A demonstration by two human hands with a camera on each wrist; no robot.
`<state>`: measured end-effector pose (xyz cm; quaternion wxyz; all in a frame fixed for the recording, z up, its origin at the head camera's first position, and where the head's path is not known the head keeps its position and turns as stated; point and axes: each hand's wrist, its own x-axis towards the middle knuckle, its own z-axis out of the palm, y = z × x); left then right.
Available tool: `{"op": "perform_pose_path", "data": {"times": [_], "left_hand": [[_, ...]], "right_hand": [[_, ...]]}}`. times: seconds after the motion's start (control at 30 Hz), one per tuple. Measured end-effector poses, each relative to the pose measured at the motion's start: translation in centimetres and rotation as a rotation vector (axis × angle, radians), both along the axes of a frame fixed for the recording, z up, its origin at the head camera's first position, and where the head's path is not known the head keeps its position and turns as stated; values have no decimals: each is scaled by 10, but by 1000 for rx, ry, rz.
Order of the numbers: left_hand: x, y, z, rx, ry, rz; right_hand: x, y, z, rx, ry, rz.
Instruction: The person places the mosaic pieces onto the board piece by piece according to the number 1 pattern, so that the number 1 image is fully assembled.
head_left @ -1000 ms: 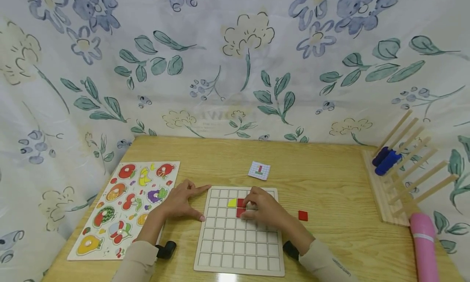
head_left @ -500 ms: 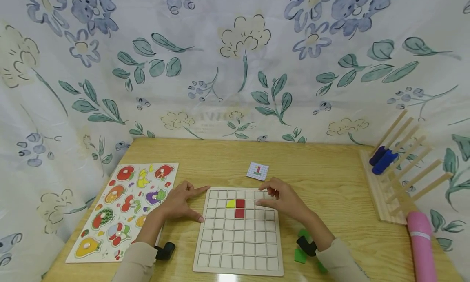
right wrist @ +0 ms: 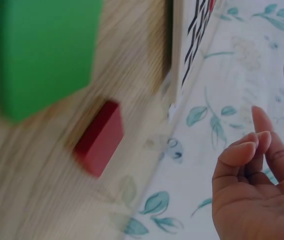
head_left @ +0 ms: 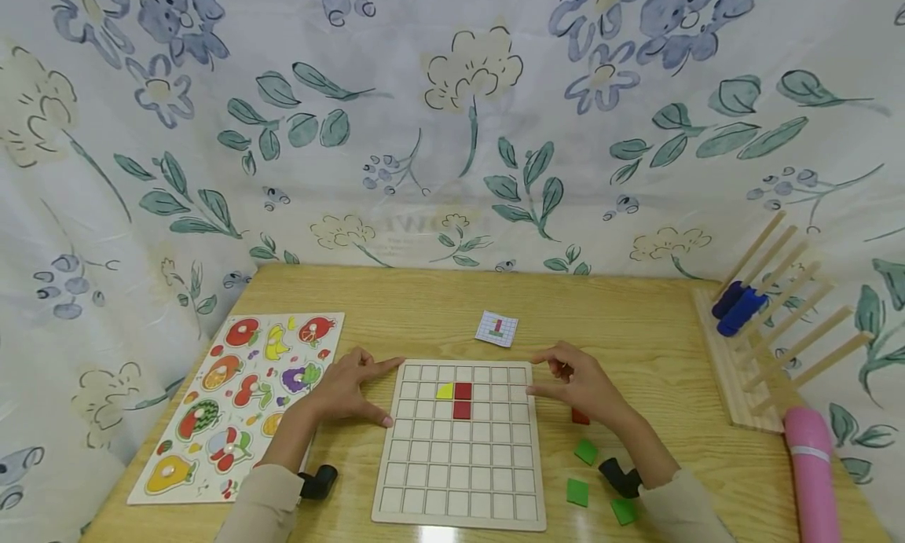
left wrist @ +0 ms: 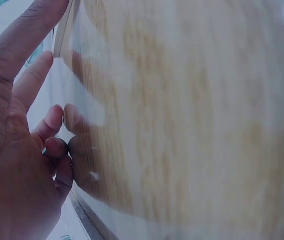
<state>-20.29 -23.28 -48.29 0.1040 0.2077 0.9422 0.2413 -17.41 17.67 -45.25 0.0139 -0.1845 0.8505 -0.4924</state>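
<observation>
Wooden table (head_left: 636, 323) carries a white grid board (head_left: 461, 449) holding one yellow tile (head_left: 445, 390) and two red tiles (head_left: 463, 400). Left hand (head_left: 346, 390) rests at the board's left edge, fingers spread, holding nothing. Right hand (head_left: 583, 382) hovers at the right edge, fingers loosely curled, empty, above a loose red tile (head_left: 580, 417). Green tiles (head_left: 585, 451) lie nearby.

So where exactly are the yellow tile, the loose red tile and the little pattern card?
yellow tile (head_left: 445, 390), head view, middle of its top face, on the grid board.
loose red tile (right wrist: 99, 138), right wrist view, its top face, on the table.
pattern card (head_left: 496, 328), head view, centre of the card.
</observation>
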Motion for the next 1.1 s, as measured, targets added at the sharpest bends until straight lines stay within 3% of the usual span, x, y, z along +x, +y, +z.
{"op": "perform_pose_path", "data": {"times": [0.73,1.1], "left_hand": [[1,1,2,2,0,-2],[2,2,5,8,1,-5]], "right_hand": [[10,35,-13,1,0,-66],[18,46,-17,-34,-50,-67]]}}
